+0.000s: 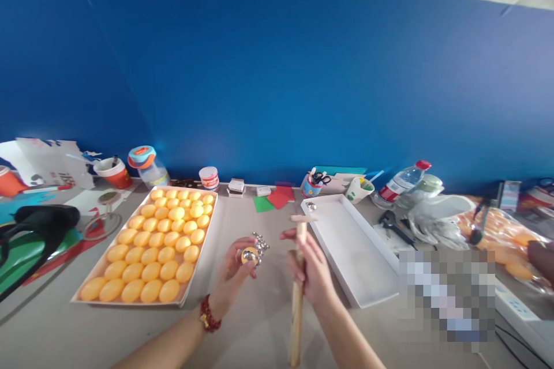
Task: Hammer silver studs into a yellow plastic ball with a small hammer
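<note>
My left hand (234,271), with a red beaded bracelet at the wrist, is closed around an orange ping-pong ball (244,251). A shiny silver piece (250,256) shows against the ball's face; whether it is fixed there I cannot tell. Just beyond these fingers lies a cluster of small silver pieces (260,242) on the table. My right hand (312,271) grips a hammer (296,305) by its wooden handle, head up. To the left is a white tray (187,294) filled with rows of orange balls (151,268). A white box lid (359,259) lies on the right, one silver piece (311,206) in its far corner.
Along the blue partition (277,69) stand a paper cup (113,172), a water bottle (149,167), a small tub (209,178), a pen holder (312,183) and a plastic bottle (402,181). Green and red paper (281,196) lies mid-table. Bagged orange balls (497,230) and a power strip (515,302) sit right.
</note>
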{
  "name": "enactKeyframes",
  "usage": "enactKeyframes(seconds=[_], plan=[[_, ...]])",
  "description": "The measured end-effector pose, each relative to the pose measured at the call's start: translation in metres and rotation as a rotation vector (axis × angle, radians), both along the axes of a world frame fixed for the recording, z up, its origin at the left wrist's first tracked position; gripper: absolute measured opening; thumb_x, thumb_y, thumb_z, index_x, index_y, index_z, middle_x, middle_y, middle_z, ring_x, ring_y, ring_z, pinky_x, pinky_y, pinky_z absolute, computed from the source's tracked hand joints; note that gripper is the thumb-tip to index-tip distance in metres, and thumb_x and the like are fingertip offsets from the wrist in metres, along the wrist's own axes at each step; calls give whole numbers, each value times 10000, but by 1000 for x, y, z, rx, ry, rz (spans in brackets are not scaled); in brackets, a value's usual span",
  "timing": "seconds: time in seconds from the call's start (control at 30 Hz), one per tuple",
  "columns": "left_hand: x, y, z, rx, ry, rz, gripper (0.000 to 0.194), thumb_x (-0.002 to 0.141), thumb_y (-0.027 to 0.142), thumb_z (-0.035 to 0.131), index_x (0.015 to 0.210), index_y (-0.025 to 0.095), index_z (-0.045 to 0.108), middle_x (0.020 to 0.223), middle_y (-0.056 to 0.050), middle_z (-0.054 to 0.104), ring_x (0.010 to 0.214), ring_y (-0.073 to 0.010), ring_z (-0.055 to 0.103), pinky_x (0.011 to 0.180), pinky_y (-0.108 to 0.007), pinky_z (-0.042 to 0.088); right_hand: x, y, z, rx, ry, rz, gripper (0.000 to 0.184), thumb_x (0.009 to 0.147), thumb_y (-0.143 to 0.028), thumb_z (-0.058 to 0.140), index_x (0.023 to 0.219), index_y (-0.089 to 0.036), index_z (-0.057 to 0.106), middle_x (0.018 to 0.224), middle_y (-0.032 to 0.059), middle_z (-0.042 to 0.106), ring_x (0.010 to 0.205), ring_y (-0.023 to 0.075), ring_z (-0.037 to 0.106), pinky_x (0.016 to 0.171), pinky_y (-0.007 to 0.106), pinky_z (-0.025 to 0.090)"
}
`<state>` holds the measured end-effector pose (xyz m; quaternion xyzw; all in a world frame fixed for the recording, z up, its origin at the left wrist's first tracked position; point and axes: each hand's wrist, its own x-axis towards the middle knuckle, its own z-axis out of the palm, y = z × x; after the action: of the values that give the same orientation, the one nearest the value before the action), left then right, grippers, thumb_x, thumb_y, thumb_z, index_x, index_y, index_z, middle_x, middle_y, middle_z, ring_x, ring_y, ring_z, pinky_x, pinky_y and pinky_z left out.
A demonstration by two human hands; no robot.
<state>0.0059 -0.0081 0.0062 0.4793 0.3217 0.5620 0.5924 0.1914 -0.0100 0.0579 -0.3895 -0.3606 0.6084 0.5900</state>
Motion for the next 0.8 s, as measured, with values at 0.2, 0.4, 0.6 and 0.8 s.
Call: enactKeyframes(seconds=[0.2,0.4,0.6,0.8], plan=[[-3,-1,-6,-47,61,-57,286,836,295,669,1102,221,590,1109,-70,621,681,-127,593,668,-307,556,66,-27,67,481,59,-558,223,958,-398,483,974,-233,631,897,-2,608,311,-7,241,307,202,137],[-4,0,-8,-1,4,-54,311,784,315,727,1072,225,652,1059,-70,609,722,-153,588,681,-316,542,34,-20,48,155,-20,-345,159,878,-355,620,990,-244,595,948,14,616,327,-18,279,306,179,104],[-3,3,2,43,-51,-79,318,783,341,726,1076,227,677,998,-67,577,811,-178,563,671,-278,510,-27,-7,-5,-96,-79,163,283,836,-386,687,1004,-212,539,558,-90,490,335,15,249,314,157,174],[-6,5,1,66,-45,-69,311,809,324,706,1105,238,663,1057,-77,589,889,-200,578,694,-276,501,-39,-10,-12,-65,-89,231,305,865,-406,659,1041,-208,508,476,-120,402,346,30,262,342,158,192]])
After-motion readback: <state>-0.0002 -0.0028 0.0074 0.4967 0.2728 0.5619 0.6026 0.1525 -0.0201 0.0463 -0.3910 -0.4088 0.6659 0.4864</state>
